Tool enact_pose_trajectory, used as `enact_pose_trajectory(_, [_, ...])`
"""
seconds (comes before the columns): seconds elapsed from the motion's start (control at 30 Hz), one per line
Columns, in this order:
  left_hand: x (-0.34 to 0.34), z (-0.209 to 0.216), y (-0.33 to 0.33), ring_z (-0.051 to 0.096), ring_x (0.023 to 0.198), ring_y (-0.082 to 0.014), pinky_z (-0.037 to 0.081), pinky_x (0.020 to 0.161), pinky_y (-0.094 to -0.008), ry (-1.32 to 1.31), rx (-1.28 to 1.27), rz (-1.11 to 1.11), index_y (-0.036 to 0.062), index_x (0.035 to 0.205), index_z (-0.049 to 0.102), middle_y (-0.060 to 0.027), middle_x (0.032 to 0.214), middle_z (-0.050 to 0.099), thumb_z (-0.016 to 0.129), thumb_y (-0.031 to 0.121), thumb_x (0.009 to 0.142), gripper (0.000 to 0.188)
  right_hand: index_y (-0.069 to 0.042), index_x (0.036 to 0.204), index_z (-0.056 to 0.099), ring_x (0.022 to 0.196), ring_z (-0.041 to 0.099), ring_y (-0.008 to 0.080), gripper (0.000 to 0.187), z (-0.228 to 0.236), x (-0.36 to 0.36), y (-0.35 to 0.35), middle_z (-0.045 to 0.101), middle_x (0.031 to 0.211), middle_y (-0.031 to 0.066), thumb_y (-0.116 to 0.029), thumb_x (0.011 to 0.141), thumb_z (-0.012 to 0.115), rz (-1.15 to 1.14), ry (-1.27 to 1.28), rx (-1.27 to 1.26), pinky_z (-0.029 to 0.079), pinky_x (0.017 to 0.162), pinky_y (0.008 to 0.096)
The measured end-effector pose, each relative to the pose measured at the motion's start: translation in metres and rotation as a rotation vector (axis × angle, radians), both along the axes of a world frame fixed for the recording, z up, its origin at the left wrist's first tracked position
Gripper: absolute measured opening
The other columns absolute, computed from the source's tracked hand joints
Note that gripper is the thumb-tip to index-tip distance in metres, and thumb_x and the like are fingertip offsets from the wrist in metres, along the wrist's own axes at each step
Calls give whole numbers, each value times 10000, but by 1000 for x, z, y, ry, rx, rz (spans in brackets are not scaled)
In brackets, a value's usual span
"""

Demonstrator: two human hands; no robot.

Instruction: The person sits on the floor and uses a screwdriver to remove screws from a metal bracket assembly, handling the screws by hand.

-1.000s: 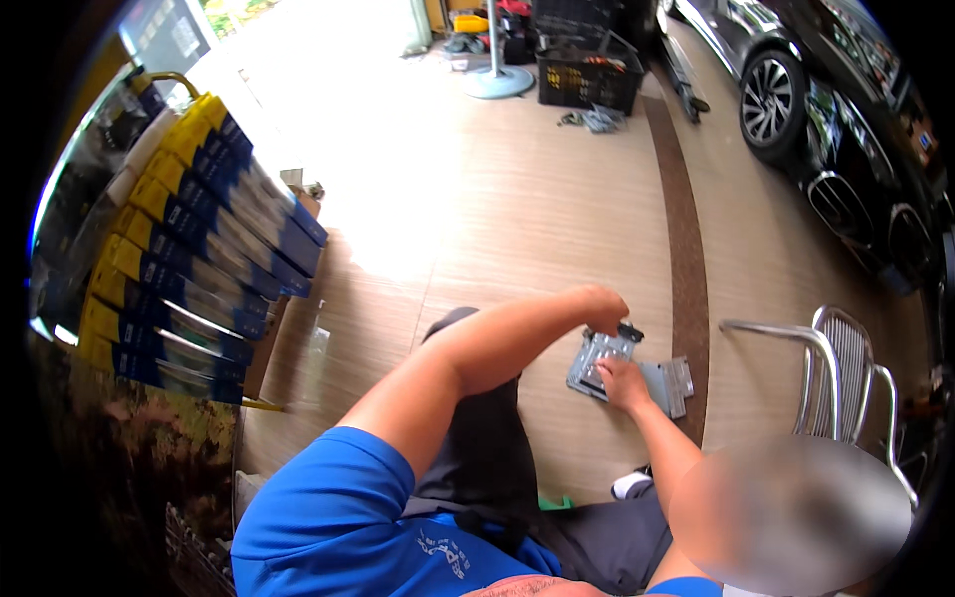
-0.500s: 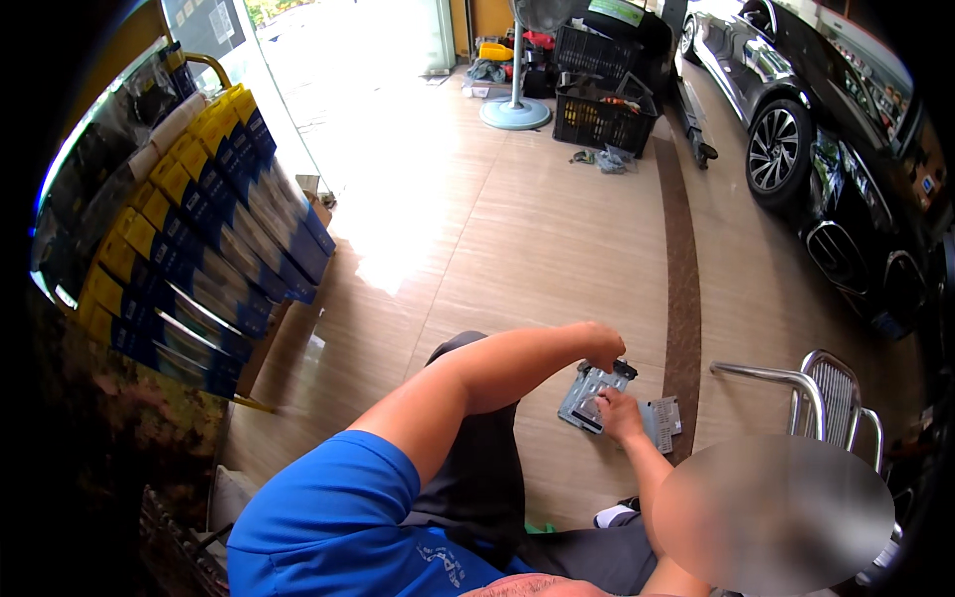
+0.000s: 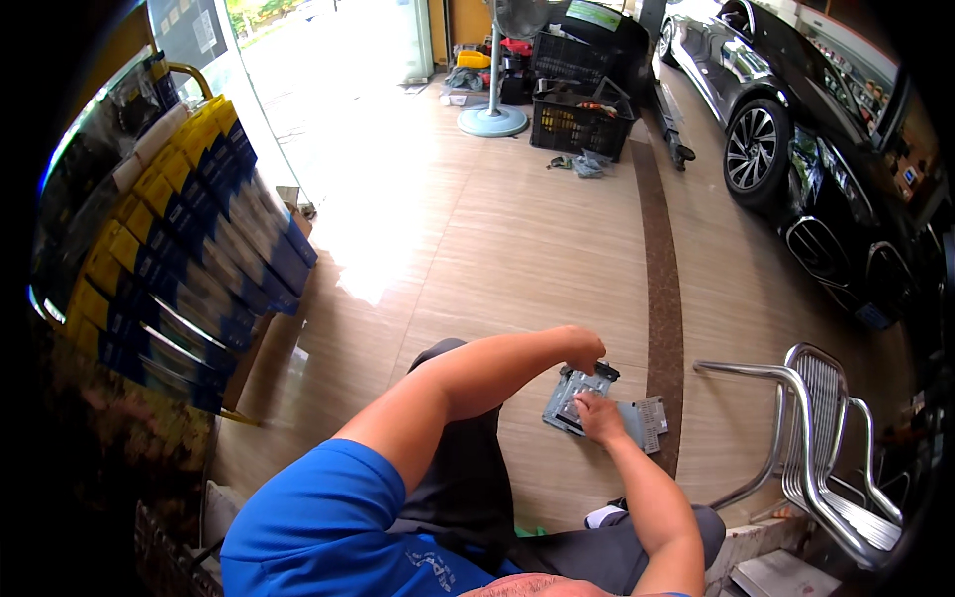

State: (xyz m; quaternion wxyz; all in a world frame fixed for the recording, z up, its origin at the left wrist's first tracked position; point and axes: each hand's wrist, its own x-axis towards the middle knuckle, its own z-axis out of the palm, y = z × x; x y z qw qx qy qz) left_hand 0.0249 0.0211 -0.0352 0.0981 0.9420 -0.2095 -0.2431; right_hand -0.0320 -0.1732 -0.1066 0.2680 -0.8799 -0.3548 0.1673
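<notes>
On the floor before me is a flat metal unit (image 3: 564, 410), silvery grey, with a black part along its far edge. A perforated metal plate (image 3: 649, 423) lies by its right side. My left hand (image 3: 584, 348) is bent down over the unit's far end, its fingers curled; what they hold, if anything, is hidden. My right hand (image 3: 600, 420) is closed at the unit's near right side, with the thumb over the top face. Its other fingers are mostly out of sight.
A rack of blue-and-yellow packs (image 3: 189, 229) stands at left. Farther off are a fan base (image 3: 493, 121), a black crate (image 3: 580, 124) and a black car (image 3: 796, 149). At right stands a metal chair (image 3: 811, 438). A dark floor strip (image 3: 665, 298) runs past the unit.
My view has shifted a little to the right, so the scene sits farther left and more of the chair shows. Both hands stay at the metal unit, with little visible movement.
</notes>
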Motion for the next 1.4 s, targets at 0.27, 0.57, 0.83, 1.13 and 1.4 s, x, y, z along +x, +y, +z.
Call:
enact_pose_trajectory(0.27, [-2, -2, 5, 633, 962, -382, 508, 810, -469, -11, -39, 19, 70, 1063, 652, -186, 994, 680, 696, 364, 772, 415, -101, 1079, 654, 931, 645, 372, 244, -2, -1, 1, 680, 992, 177, -252, 900, 585, -60, -1, -11, 510, 811, 443])
enact_pose_trajectory(0.57, [-3, 1, 2, 621, 994, -386, 499, 838, -469, -7, -59, 14, 51, 1071, 634, -196, 1021, 671, 694, 348, 783, 418, -97, 1026, 681, 941, 642, 353, 233, -11, 1, -1, 682, 996, 157, -264, 911, 566, 17, 6, 50, 508, 825, 430])
enact_pose_trajectory(0.83, [-2, -2, 4, 611, 1022, -390, 492, 869, -471, 14, -49, 22, 51, 1107, 623, -200, 1055, 663, 690, 349, 799, 433, -67, 978, 684, 917, 646, 367, 303, -16, 1, -1, 682, 958, 187, -345, 894, 597, -27, -4, 53, 505, 814, 441])
enact_pose_trajectory(1.13, [-4, 1, 4, 634, 1011, -355, 514, 847, -455, -17, -62, 47, 74, 1076, 662, -169, 1064, 677, 705, 363, 768, 425, -64, 880, 698, 895, 653, 365, 332, 5, 1, 3, 686, 903, 187, -388, 863, 634, -92, -1, -118, 510, 784, 451])
enact_pose_trajectory(1.4, [-3, 2, 2, 632, 1028, -348, 513, 855, -452, -15, -48, 35, 86, 1091, 659, -160, 1071, 678, 709, 375, 775, 431, -90, 1051, 670, 966, 646, 346, 243, -11, 3, -1, 678, 1031, 168, -262, 896, 598, -2, -73, -4, 511, 838, 430])
